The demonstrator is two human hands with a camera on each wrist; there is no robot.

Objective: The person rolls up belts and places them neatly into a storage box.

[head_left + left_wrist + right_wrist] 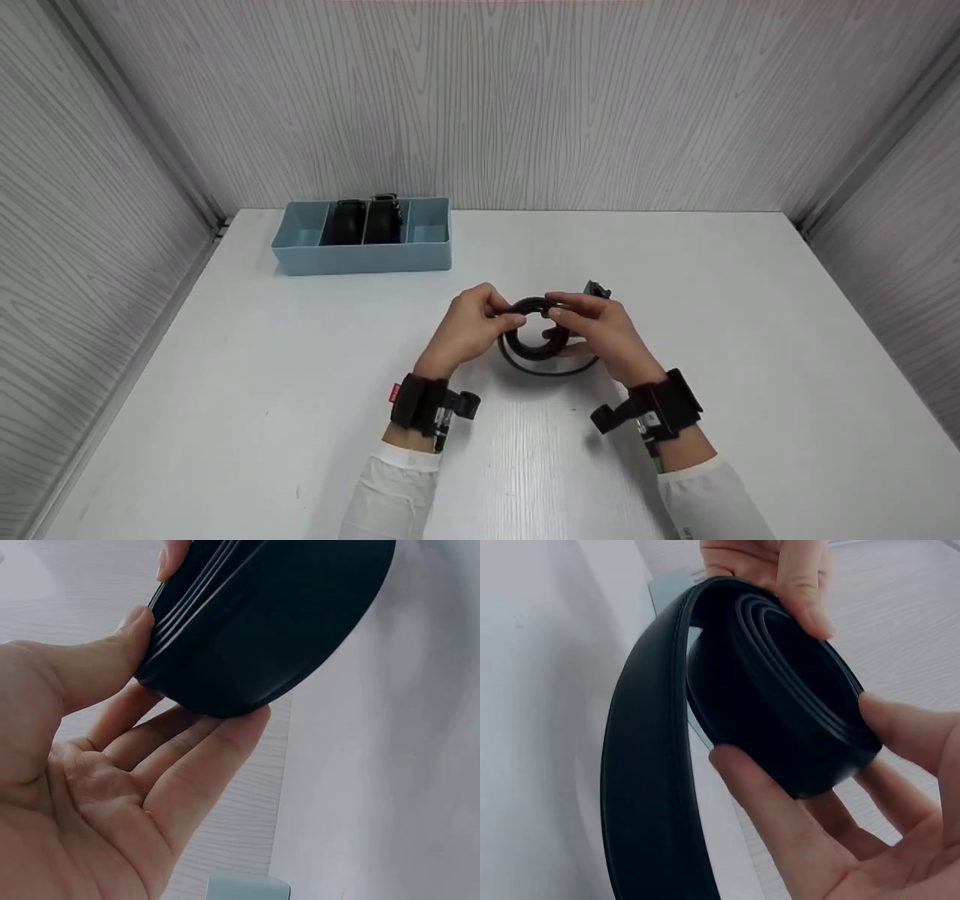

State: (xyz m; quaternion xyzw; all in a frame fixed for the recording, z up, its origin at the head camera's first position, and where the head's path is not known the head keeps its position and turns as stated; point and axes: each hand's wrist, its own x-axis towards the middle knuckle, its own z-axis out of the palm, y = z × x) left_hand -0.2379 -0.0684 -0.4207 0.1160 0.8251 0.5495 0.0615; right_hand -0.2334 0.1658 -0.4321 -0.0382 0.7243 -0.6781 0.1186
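A black belt (pixel 534 352) is wound into a coil with several layers, held up between both hands over the white table. My left hand (pixel 466 330) pinches the coil's left side, thumb at the layered edge and fingers beneath, as the left wrist view shows. On the opposite side, my right hand (pixel 609 337) grips the coil between thumb and fingers. One outer strip (pixel 645 742) of the belt hangs loosely away from the roll and loops underneath it. The buckle end (pixel 596 289) sticks out behind the right hand.
At the table's back left stands a blue divided box (pixel 360 259). Two of its middle compartments hold black rolled belts (pixel 346 223) with metal buckles on top. Grey wood-grain panels (pixel 525 105) enclose the table at the back and both sides.
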